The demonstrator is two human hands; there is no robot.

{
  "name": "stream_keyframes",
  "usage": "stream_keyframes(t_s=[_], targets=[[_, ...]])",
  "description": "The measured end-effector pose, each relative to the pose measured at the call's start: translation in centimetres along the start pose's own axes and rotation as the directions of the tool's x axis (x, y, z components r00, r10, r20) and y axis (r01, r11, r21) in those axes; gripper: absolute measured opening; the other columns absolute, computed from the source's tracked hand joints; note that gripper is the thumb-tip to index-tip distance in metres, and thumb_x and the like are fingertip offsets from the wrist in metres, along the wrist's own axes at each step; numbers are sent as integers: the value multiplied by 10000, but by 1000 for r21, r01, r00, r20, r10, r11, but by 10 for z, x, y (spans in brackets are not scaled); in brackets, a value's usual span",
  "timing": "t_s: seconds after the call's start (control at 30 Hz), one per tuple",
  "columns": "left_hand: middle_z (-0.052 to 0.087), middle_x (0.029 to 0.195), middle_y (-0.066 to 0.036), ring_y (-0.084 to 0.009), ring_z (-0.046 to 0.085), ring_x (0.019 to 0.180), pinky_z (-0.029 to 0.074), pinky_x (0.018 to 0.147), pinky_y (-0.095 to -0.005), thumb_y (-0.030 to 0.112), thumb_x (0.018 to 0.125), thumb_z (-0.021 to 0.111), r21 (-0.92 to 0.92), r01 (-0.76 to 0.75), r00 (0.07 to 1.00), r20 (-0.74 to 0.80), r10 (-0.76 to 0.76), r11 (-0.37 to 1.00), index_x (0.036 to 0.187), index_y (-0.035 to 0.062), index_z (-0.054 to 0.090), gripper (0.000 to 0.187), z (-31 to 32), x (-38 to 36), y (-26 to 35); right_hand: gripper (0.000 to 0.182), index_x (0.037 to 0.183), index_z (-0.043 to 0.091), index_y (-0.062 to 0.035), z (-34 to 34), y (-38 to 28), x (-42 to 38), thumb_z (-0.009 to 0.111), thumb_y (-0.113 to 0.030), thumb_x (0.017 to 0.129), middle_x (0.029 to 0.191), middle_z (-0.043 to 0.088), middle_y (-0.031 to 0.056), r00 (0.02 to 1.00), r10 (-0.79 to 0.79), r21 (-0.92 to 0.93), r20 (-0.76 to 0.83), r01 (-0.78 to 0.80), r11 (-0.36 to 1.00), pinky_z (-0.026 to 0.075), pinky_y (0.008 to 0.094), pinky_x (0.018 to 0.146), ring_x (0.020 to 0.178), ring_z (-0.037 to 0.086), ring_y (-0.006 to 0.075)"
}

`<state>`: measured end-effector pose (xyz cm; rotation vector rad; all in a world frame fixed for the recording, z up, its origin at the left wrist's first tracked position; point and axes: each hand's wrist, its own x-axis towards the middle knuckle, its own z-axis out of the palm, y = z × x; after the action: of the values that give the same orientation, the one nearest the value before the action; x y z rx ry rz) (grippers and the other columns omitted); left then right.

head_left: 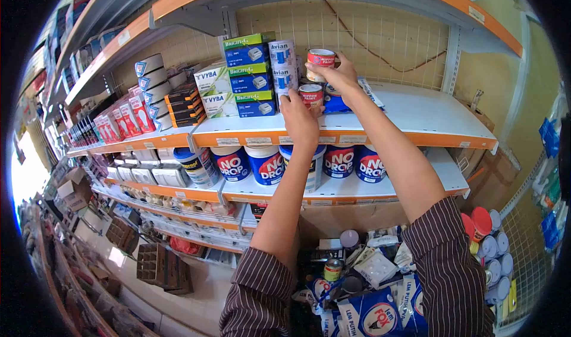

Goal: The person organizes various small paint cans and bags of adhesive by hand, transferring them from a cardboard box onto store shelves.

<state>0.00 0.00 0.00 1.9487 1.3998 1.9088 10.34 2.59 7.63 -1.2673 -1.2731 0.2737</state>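
Note:
My right hand [342, 75] is closed around a small red-and-white Nippon Paint can [321, 58], upright just above a second one. My left hand [300, 120] is wrapped round that lower Nippon Paint can [311, 91], which stands on the white shelf [410, 111]; part of its label is hidden by my fingers. Left of them stand stacked Avian cans [282, 54], close to my left fingers. Behind my right wrist lies a blue-and-white packet [338, 102], partly covered.
Bright-G boxes [247, 56] and Vyba boxes [215, 105] are stacked to the left, beside orange-black boxes [184, 105] and tape rolls [156, 93]. No Drop tubs [231, 163] line the shelf below. Lem Fox packets [377, 316] and cans pile up beneath my arms. An orange shelf edge [351, 139] runs in front.

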Motion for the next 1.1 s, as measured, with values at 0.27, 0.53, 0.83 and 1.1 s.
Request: stream_keyframes(t_s=[0.27, 0.53, 0.83, 1.1], targets=[[500, 963, -217, -376, 511, 859, 423, 717, -407, 37, 639, 709, -84, -180, 978, -119, 170, 980, 1061, -8, 440, 503, 4, -3, -12, 731, 1084, 515, -58, 28, 27, 6, 760, -460, 524, 1031, 591, 147, 995, -92, -57, -27, 91, 994, 435, 367, 836, 959, 571, 283], [456, 979, -197, -362, 482, 912, 416, 740, -404, 22, 713, 627, 7, -119, 992, -38, 119, 993, 1116, -2, 421, 454, 1, -8, -4, 899, 1221, 395, 0, 24, 17, 9, 746, -493, 556, 1147, 522, 184, 1000, -10, -170, 30, 14, 985, 405, 346, 889, 1059, 517, 279], [458, 994, -184, -356, 498, 926, 449, 726, -405, 42, 707, 638, 103, -129, 990, -37, 133, 986, 1114, 3, 422, 462, 1, -7, -1, 813, 1091, 448, 0, 37, 39, 39, 786, -437, 496, 1061, 567, 187, 997, -52, -174, -62, 40, 984, 434, 360, 851, 981, 561, 312], [480, 974, -198, -382, 512, 888, 437, 722, -414, 88, 688, 686, 102, -103, 993, -51, 108, 989, 1080, 30, 430, 472, 3, -6, -4, 761, 1096, 457, -25, 34, 45, 39, 780, -399, 516, 1042, 580, 185, 986, -132, -222, -98, 107, 969, 435, 373, 845, 978, 559, 323]])
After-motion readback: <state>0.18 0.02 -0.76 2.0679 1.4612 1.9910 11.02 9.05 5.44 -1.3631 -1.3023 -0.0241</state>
